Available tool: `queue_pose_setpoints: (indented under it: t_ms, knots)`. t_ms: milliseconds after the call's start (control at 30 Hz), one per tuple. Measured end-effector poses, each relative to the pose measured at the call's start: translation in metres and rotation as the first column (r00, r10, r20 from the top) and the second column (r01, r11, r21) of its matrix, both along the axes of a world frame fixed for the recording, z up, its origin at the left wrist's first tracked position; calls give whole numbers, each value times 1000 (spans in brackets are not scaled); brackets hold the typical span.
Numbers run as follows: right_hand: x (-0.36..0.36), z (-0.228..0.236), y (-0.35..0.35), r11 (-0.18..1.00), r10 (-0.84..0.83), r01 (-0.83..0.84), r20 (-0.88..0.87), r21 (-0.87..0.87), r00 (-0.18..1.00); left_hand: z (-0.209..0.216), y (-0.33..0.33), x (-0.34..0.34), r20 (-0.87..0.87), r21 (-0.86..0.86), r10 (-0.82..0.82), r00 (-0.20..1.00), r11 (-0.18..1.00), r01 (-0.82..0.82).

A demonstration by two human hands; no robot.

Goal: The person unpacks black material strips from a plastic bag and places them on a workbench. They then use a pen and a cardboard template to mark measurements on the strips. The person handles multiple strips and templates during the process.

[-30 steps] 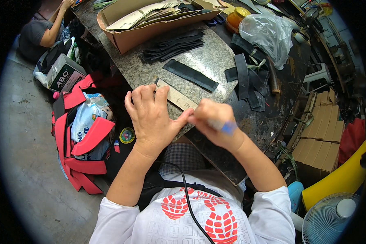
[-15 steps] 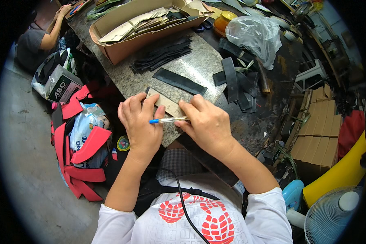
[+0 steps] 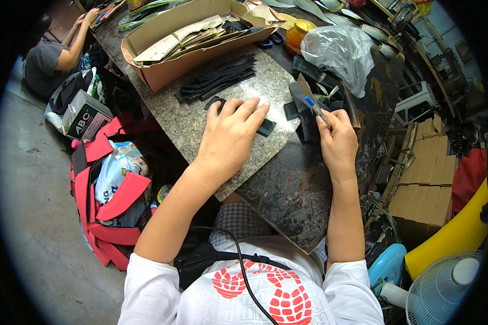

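My left hand [image 3: 230, 130] lies over a black strip [image 3: 267, 128] on the speckled stone slab [image 3: 271, 70], its fingers stretched out and slightly apart. Most of that strip is hidden beneath the hand. In my right hand [image 3: 339, 143] is a pen with a blue end [image 3: 309, 101], the fingers closed round its shaft. A thin piece with a tan edge [image 3: 305, 85] stands tilted beside the pen, seen nearly edge-on; whether the same fingers hold it I cannot tell. Behind it lie several loose black strips [image 3: 308, 129]. Farther back, a fanned stack of black strips [image 3: 217, 78] rests on the slab.
An open cardboard box [image 3: 168, 76] with card pieces stands at the back, near a yellow-lidded jar [image 3: 295, 37] and a clear plastic bag [image 3: 341, 54]. Red strips [image 3: 119, 233] spill at the left. A fan [image 3: 444, 287] stands lower right. Another person [image 3: 54, 59] sits far left.
My hands have parted. The left moved right and forward onto the black strip; the right carried the pen right and forward to the loose strips. The tan card piece has left the slab's near edge.
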State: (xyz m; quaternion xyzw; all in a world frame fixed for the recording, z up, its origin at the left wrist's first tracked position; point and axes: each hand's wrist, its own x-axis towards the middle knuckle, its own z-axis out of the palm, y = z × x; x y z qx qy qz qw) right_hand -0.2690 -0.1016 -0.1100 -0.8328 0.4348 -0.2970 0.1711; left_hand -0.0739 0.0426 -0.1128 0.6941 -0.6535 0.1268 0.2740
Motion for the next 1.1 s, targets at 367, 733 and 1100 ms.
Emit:
queue_pose_setpoints:
  t_ms: [367, 733, 1100]
  knots:
    - [11, -4, 17, 937, 229, -323, 462, 134, 857, 1, 57, 3, -34, -64, -67, 997, 996, 64]
    - [39, 19, 59, 767, 516, -606, 357, 212, 778, -11, 78, -1, -105, -13, 249, 963, 968, -252]
    - [57, 6, 82, 840, 543, -539, -111, 63, 832, -10, 73, -3, -114, 91, 326, 938, 944, -317]
